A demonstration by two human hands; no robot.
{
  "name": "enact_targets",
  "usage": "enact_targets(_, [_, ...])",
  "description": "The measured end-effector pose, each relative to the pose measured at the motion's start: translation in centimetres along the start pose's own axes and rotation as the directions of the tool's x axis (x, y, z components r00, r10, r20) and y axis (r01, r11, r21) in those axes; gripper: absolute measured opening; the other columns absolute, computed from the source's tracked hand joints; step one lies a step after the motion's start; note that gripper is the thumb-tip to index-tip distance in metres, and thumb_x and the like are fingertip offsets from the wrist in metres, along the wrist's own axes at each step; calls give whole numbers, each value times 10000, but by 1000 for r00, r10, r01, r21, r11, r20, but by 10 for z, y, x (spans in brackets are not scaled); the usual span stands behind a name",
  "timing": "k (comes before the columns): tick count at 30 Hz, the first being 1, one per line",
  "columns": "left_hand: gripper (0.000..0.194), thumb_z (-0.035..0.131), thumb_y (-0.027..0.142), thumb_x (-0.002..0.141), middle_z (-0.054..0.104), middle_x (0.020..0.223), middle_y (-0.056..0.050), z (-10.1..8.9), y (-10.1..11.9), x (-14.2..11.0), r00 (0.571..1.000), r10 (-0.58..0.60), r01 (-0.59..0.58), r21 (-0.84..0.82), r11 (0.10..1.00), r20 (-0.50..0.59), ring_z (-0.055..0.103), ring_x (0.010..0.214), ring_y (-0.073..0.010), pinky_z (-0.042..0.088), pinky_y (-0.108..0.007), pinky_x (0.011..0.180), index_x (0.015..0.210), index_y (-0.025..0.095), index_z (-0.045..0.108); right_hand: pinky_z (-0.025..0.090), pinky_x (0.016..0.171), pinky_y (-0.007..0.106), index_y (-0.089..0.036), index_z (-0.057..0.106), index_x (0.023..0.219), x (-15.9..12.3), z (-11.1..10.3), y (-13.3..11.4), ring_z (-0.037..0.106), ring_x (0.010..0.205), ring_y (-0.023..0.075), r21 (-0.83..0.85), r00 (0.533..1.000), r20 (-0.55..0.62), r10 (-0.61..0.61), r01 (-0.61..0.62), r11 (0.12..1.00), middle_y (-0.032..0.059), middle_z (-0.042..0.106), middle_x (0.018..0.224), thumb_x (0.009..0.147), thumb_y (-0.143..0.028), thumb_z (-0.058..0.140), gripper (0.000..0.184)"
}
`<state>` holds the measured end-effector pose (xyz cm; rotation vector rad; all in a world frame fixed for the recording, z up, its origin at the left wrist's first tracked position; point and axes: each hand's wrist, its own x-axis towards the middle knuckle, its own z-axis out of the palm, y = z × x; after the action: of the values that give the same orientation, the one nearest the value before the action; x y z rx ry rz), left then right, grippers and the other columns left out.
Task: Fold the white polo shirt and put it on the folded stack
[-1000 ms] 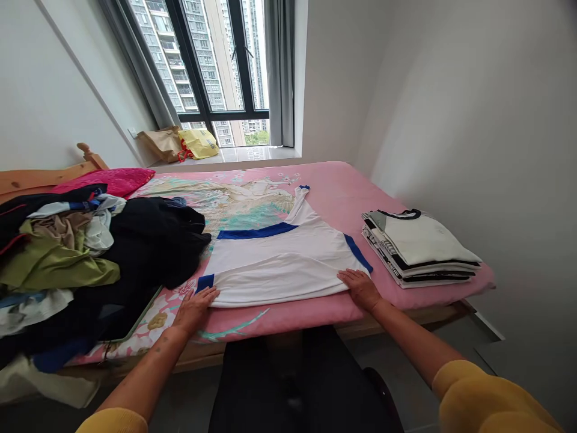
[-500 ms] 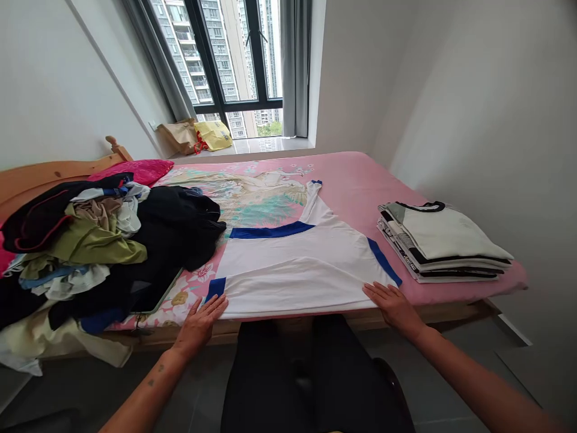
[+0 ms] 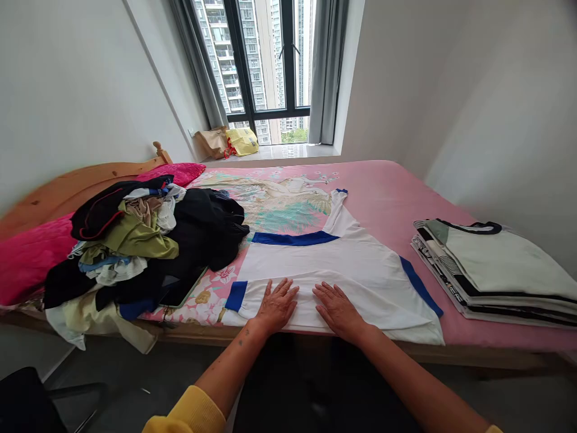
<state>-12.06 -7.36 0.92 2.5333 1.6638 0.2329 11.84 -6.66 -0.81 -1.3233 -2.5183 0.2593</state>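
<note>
A white T-shirt (image 3: 306, 261) with blue trim lies spread on the bed, partly folded over along the near edge. One short sleeve points away toward the window. My left hand (image 3: 278, 305) rests flat on the near part of the shirt, right of its blue-cuffed end, with fingers extended. A short gap away, my right hand (image 3: 339, 310) also lies palm down on the white cloth, fingers stretched out. Neither hand grips anything.
A heap of loose clothes (image 3: 135, 234) lies on the left of the bed, some hanging over its edge. At the right sits a stack of folded shirts (image 3: 505, 258). Paper bags (image 3: 211, 142) stand on the windowsill (image 3: 297, 151). A dark chair (image 3: 27, 400) shows at lower left.
Both hands have moved inward from the shirt's two ends to near its middle, still flat on it. The view has turned left.
</note>
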Motion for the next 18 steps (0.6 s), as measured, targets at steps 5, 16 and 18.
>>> enact_targets(5, [610,355,507,868,258,1507,-80,10,-51,-14,946,-320,311,137,940,46,204,1396,-263,-33,-568,1106,1415,238,328,112,1131,489,-148,311,1425,2,13,34,188,1393,249,-125,989,75,128,-118,985,91,247,1498,902,-459,359,610])
enact_targets(16, [548,356,452,876,325,1481,-98,10,-42,20,969,-246,243,99,965,28,246,1381,-260,61,-590,1100,1366,212,410,110,1130,473,-181,369,1397,21,-3,23,222,1382,236,15,981,43,188,-189,982,72,319,1475,928,-440,292,541])
enact_targets(18, [520,304,394,906,294,1498,-64,11,-23,42,993,-105,104,9,994,47,221,1393,-225,121,-549,1111,1398,233,354,94,1136,468,-185,362,1401,40,-6,15,215,1385,223,50,990,29,137,-139,989,62,319,1475,941,-402,262,519])
